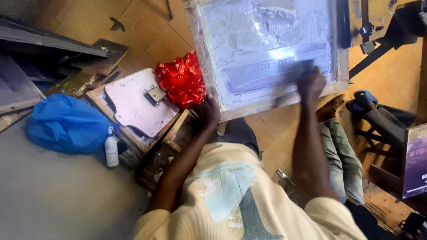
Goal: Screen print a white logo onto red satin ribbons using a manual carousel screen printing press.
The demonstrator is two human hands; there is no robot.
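The work in hand is a pull across a wood-framed printing screen (267, 53), which lies flat and fills the upper middle of the view. The right hand (311, 84) is closed on a dark squeegee (284, 71) that lies across the mesh in the screen's near third, just short of the near rail; motion blur hides the exact grip. The left hand (209, 111) clamps the near left corner of the frame, bracing it. The two hands are well apart, one at that corner and one on the mesh towards the near right corner.

Judging by the position, the stroke is most of the way done: the mesh on the far side of the blade is smeared pale with ink, and a row of faint lettering shows just beyond the blade. Only the narrow strip between blade and near rail looks left to cover. Whether anything lies under the screen cannot be seen.

Left of the screen sits a heap of red printed ribbon (182, 80), then a pale board with a metal clip (138, 102), a small white bottle (111, 151) and a blue plastic bag (66, 124).
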